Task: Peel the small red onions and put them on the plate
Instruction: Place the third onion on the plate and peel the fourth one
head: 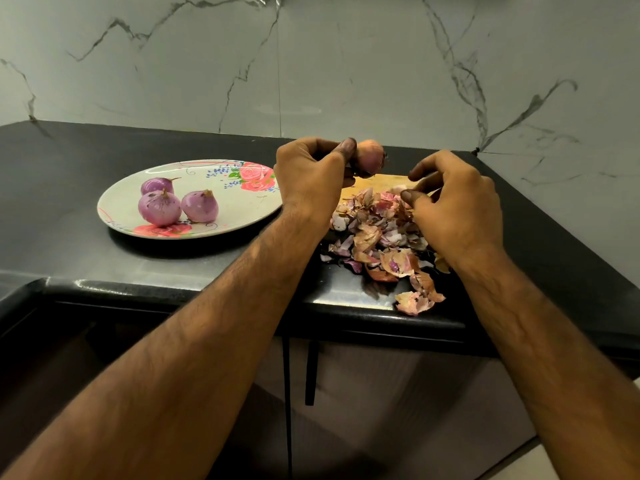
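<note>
Three peeled red onions [160, 206] sit together on the floral plate [242, 209], on the left part of the black countertop [104, 265]. The left hand [311, 174] grips another small red onion [370, 157] between thumb and curled fingers, raised near the back edge; its brownish outer skin looks mostly on. The right hand [457, 209] hovers with curled fingers over the heap of peels [374, 237] by the front edge; whether it pinches a scrap I cannot tell. So three look done, one is in hand; no other unpeeled onions are in view
</note>
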